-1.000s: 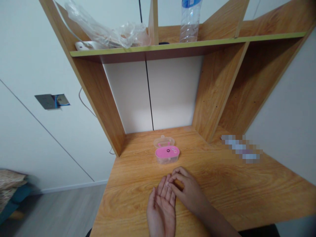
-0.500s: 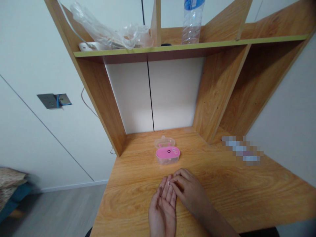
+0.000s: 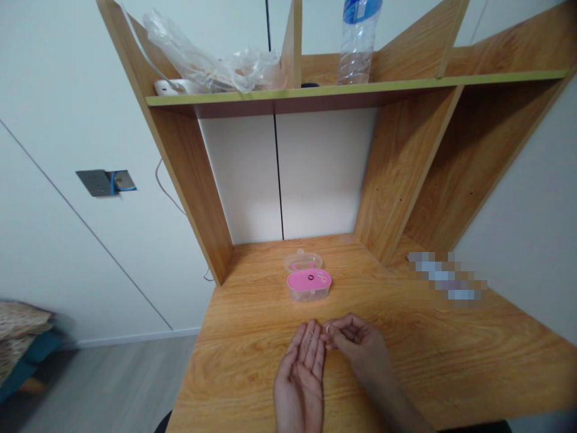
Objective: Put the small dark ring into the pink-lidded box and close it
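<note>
The wooden worktop [image 3: 406, 337] carries a pink oval plastic box [image 3: 309, 284], lid open. In front of the box, the left hand [image 3: 301, 376] lies palm up, flat and empty; the right hand [image 3: 356, 346] pinches a tiny clear ring [image 3: 329, 329] beside the left fingertips.

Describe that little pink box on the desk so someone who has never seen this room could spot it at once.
Start at the wooden desk under the shelf unit. Near its middle, just beyond the person's left hand and right hand, sits the pink box. It is a small oval case with a pink tray, clear sides and a clear lid flipped open behind it, and a tiny black ring lies on the pink.
</note>
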Tool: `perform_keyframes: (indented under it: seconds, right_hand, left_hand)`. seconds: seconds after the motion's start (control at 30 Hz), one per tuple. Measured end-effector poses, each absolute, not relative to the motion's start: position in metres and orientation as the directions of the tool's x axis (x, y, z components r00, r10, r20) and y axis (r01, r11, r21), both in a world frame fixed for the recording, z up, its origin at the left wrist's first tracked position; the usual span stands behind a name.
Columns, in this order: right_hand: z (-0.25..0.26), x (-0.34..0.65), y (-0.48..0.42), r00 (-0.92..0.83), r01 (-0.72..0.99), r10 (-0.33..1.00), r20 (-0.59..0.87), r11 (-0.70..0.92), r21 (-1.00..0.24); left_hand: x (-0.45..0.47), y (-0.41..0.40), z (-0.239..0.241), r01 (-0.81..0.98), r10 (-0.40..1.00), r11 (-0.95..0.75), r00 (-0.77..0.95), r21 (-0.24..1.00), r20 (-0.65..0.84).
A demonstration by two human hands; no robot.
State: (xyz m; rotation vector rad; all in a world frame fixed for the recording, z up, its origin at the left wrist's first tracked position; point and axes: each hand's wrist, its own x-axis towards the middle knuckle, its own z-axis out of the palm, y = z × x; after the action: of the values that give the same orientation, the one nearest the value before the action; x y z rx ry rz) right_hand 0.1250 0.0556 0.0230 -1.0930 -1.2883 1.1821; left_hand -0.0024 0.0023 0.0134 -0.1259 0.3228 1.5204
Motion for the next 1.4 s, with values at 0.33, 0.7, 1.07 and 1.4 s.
perform_keyframes:
  seconds: [0.33,0.7,1.07,1.4]
  right_hand:
    - [0.015,0.142,0.054,-0.029,-0.506,0.968,-0.25,-0.23,-0.831]
    - [0.015,0.143,0.036,-0.282,-0.771,0.928,-0.243,-0.37,-0.519]
    - [-0.001,0.147,0.035,-0.314,-0.746,0.937,-0.152,-0.343,-0.571]
    - [-0.007,0.141,0.031,-0.293,-0.741,0.952,-0.089,-0.285,-0.608]
  left_hand:
    - [-0.003,0.003,0.01,-0.99,0.955,0.044,0.003,0.132,-0.297]
    - [-0.002,0.003,0.016,-0.995,0.926,-0.008,-0.045,0.101,-0.376]
    - [-0.001,0.003,0.005,-0.989,0.947,-0.039,-0.083,0.145,-0.312]
    - [-0.002,0.002,0.005,-0.989,0.952,-0.005,-0.05,0.146,-0.302]
